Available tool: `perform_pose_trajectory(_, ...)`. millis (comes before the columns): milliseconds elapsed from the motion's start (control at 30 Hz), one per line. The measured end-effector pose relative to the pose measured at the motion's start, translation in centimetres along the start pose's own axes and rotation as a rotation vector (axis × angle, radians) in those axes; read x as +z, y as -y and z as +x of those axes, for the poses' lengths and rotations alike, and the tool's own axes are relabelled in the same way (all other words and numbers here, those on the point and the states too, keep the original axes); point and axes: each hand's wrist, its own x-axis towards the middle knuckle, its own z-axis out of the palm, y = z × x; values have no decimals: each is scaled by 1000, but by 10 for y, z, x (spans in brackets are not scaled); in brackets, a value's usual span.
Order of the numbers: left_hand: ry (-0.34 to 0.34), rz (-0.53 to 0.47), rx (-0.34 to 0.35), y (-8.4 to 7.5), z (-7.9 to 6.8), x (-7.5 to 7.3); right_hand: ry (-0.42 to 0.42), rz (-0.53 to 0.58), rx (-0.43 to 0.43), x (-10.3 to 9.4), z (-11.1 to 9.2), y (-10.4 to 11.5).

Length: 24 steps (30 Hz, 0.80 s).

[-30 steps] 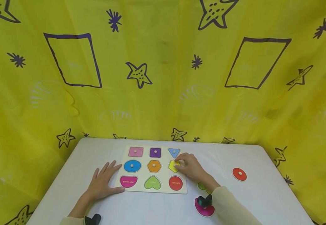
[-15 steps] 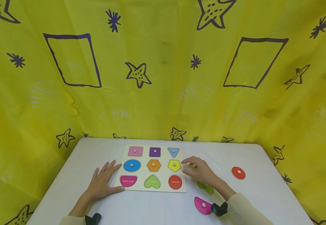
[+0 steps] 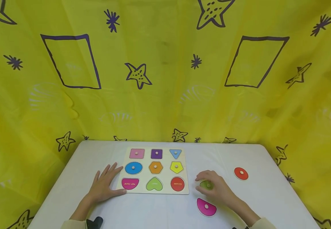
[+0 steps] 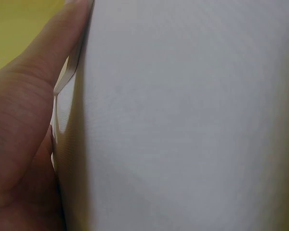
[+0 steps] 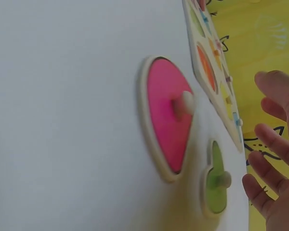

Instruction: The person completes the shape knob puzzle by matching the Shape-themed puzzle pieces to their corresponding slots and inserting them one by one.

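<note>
My left hand point(image 3: 104, 187) lies spread at the left side of the cream puzzle board point(image 3: 165, 176), thumb and fingertips at its edge. Over the green heart piece point(image 3: 204, 184) hovers my right hand point(image 3: 220, 188), thumb and fingers parted. In the right wrist view the heart's knob point(image 5: 225, 179) stands apart from the fingers. Nearer the front lies a magenta half-round piece point(image 3: 202, 207) with a knob. On the board, knobbed pieces fill the two far rows, such as the yellow pentagon point(image 3: 173, 167). The near row shows half-round, heart point(image 3: 154, 185) and circle recesses without knobs.
A red circle piece point(image 3: 238, 171) with a knob lies to the right of my right hand on the white table point(image 3: 159, 213). Behind the table hangs a yellow curtain point(image 3: 165, 105) printed with starfish.
My right hand has left the yellow pentagon, which sits in its recess, and moved right and toward me, over the green heart piece. The left hand stays in place.
</note>
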Motion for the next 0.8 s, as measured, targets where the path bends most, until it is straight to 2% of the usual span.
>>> perform_pose_trajectory(267,-11,-13,4,2,1,2,-72,12,-71,4,-32,-5)
perform_pose_trajectory(367,-13,-23,3,2,1,2,-89,-15,-113,6,-40,-8)
perform_pose_trajectory(533,-7,-17,-4,3,1,3,-107,-74,-156,9,-49,-12)
perform_pose_trajectory(800,-2,2,-5,6,2,4,-92,-74,-149,11,-56,-13)
